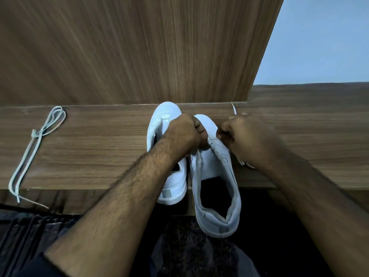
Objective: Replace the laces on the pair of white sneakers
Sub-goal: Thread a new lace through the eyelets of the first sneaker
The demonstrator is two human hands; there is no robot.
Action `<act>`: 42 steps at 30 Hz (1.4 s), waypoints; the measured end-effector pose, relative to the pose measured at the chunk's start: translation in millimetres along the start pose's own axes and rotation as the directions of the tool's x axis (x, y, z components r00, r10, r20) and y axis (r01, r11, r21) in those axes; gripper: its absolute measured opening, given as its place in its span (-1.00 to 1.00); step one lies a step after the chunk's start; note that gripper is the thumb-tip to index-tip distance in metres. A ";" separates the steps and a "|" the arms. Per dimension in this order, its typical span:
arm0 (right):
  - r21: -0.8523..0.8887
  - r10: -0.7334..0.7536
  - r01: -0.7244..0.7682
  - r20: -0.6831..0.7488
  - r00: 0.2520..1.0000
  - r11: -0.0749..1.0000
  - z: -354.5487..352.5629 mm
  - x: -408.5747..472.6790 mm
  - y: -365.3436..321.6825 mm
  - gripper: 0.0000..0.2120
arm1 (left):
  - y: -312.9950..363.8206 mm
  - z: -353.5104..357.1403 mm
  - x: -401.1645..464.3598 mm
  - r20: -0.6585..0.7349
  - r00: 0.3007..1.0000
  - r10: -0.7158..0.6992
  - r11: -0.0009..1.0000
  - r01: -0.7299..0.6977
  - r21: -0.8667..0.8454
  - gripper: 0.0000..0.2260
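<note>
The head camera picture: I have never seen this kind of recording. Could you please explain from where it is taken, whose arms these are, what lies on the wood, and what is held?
There is no machine here. A person wears a camera on the head, so you look down along their own two bare arms.

On the wooden shelf stand two white sneakers. The left sneaker rests there untouched, partly hidden by the arm. The left hand grips the right sneaker, whose heel hangs over the edge. The right hand pinches a white lace at its eyelets. A spare knotted lace lies far left.
</note>
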State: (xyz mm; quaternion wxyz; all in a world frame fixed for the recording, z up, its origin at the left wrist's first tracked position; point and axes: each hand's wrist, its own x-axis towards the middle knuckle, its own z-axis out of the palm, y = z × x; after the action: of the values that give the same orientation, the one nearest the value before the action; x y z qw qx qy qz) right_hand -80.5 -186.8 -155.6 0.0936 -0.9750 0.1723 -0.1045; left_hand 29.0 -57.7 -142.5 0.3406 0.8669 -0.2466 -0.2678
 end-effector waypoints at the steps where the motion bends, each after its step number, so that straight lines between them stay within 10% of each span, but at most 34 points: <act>1: -0.005 -0.015 0.015 -0.003 1.000 1.000 0.5 0.6 0.5 -0.89 | -0.5 0.3 0.8 -0.012 1.000 0.010 1.000 -0.010 0.004 -0.87; 18: -0.218 -0.066 0.059 -0.026 0.997 0.974 -4.2 7.5 -2.4 -0.86 | 1.2 2.9 0.3 -0.048 0.999 0.017 1.000 -0.017 0.004 -0.90; 35: 0.215 -0.066 0.058 0.030 0.997 0.975 5.6 2.5 -5.2 -0.78 | -4.1 2.6 2.5 0.025 0.978 0.206 0.924 -0.203 0.324 -0.89; 42: 0.339 -0.084 0.071 0.024 0.996 0.938 12.4 6.1 -6.2 -0.92 | -4.3 -6.6 -10.2 0.048 0.996 0.070 0.980 -0.078 0.183 -0.81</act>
State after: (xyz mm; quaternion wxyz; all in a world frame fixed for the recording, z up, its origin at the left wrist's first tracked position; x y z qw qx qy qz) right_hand -70.0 -181.4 -165.1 0.2586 -0.9524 0.1113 -0.1174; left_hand 26.7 -45.7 -138.4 0.2635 0.8792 -0.3095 -0.2487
